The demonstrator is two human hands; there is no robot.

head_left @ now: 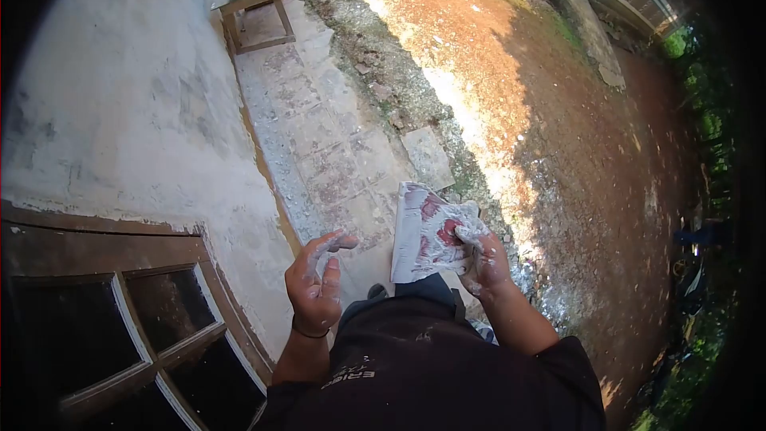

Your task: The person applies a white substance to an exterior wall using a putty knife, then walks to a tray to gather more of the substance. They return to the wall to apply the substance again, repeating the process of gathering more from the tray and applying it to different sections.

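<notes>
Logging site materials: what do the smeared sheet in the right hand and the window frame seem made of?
The sheet in the right hand looks like thin paper or card, matte, its edge curling, smeared white and red. The window frame looks like wood: dull brown, flaking pale paint on its bars.

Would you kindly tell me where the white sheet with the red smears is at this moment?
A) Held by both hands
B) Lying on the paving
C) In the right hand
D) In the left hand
C: the right hand closes on the sheet at its right edge, while the left hand, fingers smeared white, is open, empty and apart from it.
</notes>
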